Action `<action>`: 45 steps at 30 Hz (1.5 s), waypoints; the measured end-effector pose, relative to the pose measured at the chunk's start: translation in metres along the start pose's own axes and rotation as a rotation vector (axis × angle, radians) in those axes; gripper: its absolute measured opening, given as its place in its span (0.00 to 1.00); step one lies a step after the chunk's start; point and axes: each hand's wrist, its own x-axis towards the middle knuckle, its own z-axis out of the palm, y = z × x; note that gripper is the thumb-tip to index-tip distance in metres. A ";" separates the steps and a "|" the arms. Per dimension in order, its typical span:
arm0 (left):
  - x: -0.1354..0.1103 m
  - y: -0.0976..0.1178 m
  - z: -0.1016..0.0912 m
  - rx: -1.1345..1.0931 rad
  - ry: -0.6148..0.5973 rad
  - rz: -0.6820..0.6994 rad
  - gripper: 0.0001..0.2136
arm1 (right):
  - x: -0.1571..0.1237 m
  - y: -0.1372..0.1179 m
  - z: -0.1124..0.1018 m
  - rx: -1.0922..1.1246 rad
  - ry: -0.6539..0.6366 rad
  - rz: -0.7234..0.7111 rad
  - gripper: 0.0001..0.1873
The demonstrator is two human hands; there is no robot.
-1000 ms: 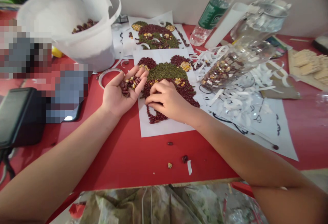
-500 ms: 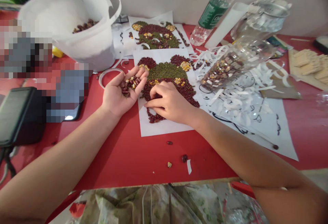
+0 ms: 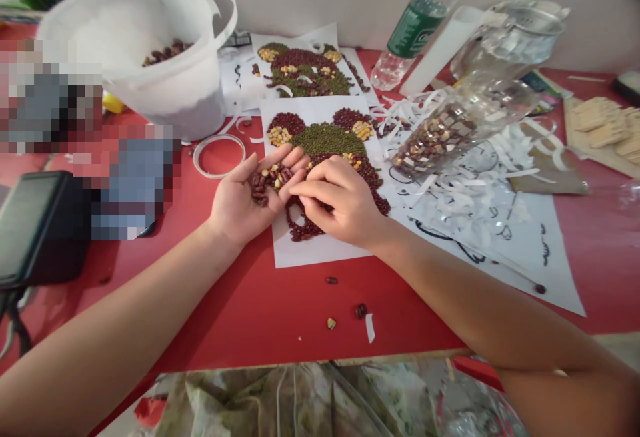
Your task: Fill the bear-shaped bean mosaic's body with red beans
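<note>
My left hand (image 3: pixel 250 197) lies palm up and cupped on the red table, holding a small heap of red beans and corn kernels (image 3: pixel 270 180). My right hand (image 3: pixel 340 200) rests on a white sheet (image 3: pixel 320 250) bearing a bear picture made of red beans, green mung beans and corn (image 3: pixel 325 140). Its fingers are pinched together and its fingertips reach to the heap at the edge of the left palm. Whether they hold a seed is hidden.
A white bucket (image 3: pixel 150 90) with some red beans stands at the back left. A second seed picture (image 3: pixel 303 70) lies behind. A tipped clear jar of seeds (image 3: pixel 450 134), paper shreds, a green-labelled bottle (image 3: pixel 415 27), a dark device (image 3: pixel 35 224) and loose beans (image 3: pixel 360 309) surround.
My left hand has shifted right and nearer to the sheet. My right hand has lifted off the bean outline and moved its fingertips to the heap in the left palm.
</note>
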 end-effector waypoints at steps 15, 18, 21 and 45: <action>-0.003 -0.011 0.001 -0.039 0.010 -0.158 0.23 | 0.003 -0.020 0.006 -0.178 -0.130 0.246 0.07; -0.004 -0.012 0.004 -0.010 -0.009 -0.146 0.24 | 0.009 -0.024 0.003 -0.220 -0.217 0.297 0.06; -0.004 -0.013 0.006 0.001 -0.035 -0.148 0.24 | 0.014 -0.027 0.000 -0.233 -0.310 0.335 0.05; -0.003 -0.011 0.005 -0.014 0.017 -0.144 0.23 | 0.015 -0.016 -0.001 0.029 -0.173 0.381 0.05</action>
